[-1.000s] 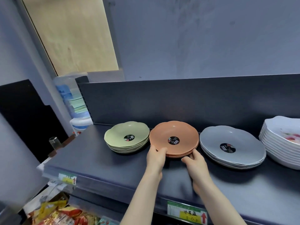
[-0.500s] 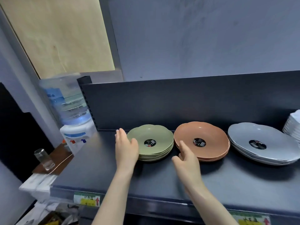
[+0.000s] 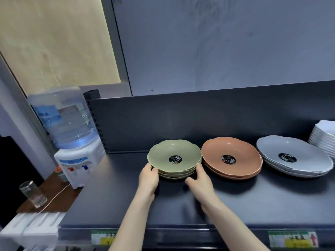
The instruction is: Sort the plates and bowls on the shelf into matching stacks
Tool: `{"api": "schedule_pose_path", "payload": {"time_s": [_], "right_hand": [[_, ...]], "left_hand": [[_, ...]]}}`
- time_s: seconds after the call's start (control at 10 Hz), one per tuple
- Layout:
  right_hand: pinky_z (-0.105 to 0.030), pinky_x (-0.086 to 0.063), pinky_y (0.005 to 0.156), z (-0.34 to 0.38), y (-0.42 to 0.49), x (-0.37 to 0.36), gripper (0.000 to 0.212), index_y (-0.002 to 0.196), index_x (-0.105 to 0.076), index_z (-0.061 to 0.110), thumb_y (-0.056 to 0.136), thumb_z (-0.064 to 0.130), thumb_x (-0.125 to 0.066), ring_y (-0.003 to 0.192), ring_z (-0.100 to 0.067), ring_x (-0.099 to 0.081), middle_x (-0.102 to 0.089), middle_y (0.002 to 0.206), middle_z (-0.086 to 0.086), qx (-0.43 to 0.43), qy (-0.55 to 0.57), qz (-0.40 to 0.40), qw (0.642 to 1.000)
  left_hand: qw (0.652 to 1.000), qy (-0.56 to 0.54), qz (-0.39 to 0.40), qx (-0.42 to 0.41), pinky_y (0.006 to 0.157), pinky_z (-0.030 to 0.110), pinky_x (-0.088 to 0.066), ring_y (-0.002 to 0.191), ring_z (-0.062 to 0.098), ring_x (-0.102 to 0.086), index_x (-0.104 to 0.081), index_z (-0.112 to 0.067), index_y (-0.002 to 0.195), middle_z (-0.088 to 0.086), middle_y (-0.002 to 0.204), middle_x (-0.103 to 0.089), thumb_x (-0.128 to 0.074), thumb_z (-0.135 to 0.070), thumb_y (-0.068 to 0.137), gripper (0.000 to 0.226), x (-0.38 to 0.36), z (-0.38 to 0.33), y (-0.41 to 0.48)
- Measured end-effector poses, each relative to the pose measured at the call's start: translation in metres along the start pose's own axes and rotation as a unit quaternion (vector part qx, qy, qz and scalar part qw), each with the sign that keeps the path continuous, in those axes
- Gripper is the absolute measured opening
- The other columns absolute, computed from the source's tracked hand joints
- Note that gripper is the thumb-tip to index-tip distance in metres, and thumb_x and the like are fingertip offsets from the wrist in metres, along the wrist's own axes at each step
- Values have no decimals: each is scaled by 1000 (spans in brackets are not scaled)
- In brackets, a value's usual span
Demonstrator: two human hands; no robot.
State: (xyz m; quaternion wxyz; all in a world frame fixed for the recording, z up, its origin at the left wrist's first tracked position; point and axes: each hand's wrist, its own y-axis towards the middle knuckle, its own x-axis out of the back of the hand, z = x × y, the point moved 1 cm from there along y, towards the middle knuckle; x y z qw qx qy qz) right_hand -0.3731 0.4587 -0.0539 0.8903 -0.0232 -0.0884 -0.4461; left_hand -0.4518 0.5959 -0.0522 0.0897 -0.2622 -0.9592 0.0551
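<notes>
we've got both hands on the green stack [image 3: 174, 159], which sits on the dark shelf [image 3: 116, 192] at the left end of the row. left hand [image 3: 149, 177] cups its left-front rim, right hand [image 3: 199, 180] cups the right-front rim, so the stack lies straight ahead of us & between the two grips, each hand about equally near. fingers curl against the edges of the lower plates; thumbs look pressed to the side. grip state: both hands closed lightly round the green stack, not lifting as far as we can tell, bottom plate seems flat on the shelf.

just right of it is the orange stack [image 3: 232, 158], rims near but apart, w/ the right hand in the gap between them. further right the grey stack [image 3: 293, 159], then a taller white stack [image 3: 324, 138] cut off by the frame edge.

green plates look a bit uneven, rims not fully lined up, so we reckon the step in hand is squaring that pile. colours already sit apart, so the sort looks nearly done. plates are round, no long axis to mind; what matters is pushing evenly from both sides so nothing slides into the orange pile.
</notes>
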Motion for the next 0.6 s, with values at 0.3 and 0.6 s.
{"api": "schedule_pose_path", "payload": {"time_s": [0.3,0.6], "right_hand": [[-27,-28,113,-3,5,-5,80,147,-34,24,76,-9,-46,140,-13,-34,-34,155,8,-3,-12,-15,1000],[-23,-36,110,-5,-1,9,68,134,-52,25,75,-9,-47,130,-12,-46,-54,138,9,0,-17,-5,1000]], "left_hand": [[999,45,0,-1,72,27,-40,76,17,-47,-63,-4,103,2,87,-59,-41,-9,87,28,-2,3,12],[995,60,-69,-34,67,28,-40,81,25,-47,-60,-5,96,5,84,-58,-44,-2,85,19,2,2,3]]}}
